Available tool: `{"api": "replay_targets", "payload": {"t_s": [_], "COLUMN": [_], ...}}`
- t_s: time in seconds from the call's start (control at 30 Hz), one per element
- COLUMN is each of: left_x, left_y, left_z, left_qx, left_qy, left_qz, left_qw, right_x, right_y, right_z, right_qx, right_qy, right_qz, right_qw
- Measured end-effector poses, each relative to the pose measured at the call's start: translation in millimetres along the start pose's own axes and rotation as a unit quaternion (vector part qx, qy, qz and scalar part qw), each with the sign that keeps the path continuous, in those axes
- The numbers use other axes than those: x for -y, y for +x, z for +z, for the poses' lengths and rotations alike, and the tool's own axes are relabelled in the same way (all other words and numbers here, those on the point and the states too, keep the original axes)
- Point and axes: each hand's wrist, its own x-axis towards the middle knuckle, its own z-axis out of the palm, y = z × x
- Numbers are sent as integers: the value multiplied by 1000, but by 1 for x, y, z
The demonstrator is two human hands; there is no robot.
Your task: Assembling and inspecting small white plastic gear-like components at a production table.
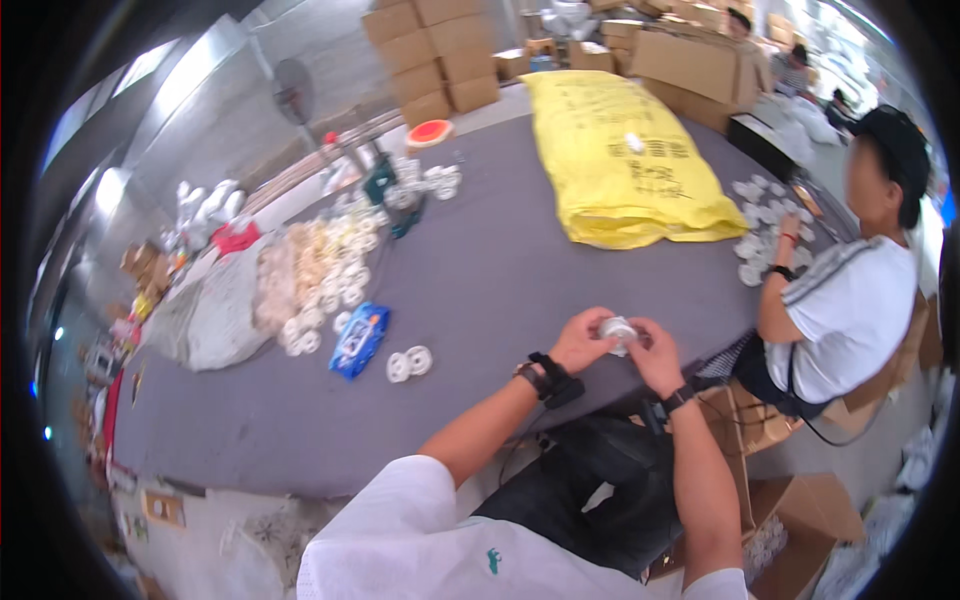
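Near the table's front edge, my left hand [585, 340] and my right hand [656, 355] pinch a small round white piece [618, 330] between them, fingers closed on its two sides. Its exact kind is too small to make out. To the left on the grey-covered table [480, 290] lie two white rings [409, 364], side by side. A blue-and-white soft packet [360, 341] rests just beyond them, close to a long heap of white and cream round pieces [330, 270].
A big yellow sack [625, 160] lies across the far side. At right a co-worker in a white shirt [845, 310] reaches into similar round pieces [765, 220]. A green hand press [380, 185] stands at far left. An open carton [800, 510] with white pieces sits low right.
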Motion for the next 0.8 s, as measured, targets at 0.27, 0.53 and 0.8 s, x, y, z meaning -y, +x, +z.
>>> {"api": "replay_targets", "payload": {"t_s": [0.27,0.53,0.8], "left_x": [1,8,41], "left_y": [14,43,72], "left_z": [-10,-20,-37], "left_qx": [9,36,52], "left_qy": [-8,-28,-137], "left_qz": [0,25,15], "left_qw": [1000,999,989], "right_x": [2,4,-5], "right_y": [3,11,41], "right_z": [9,10,22], "right_qx": [-52,-74,-64], "right_qy": [9,69,108], "right_qz": [13,-3,48], "right_qw": [999,995,991]}}
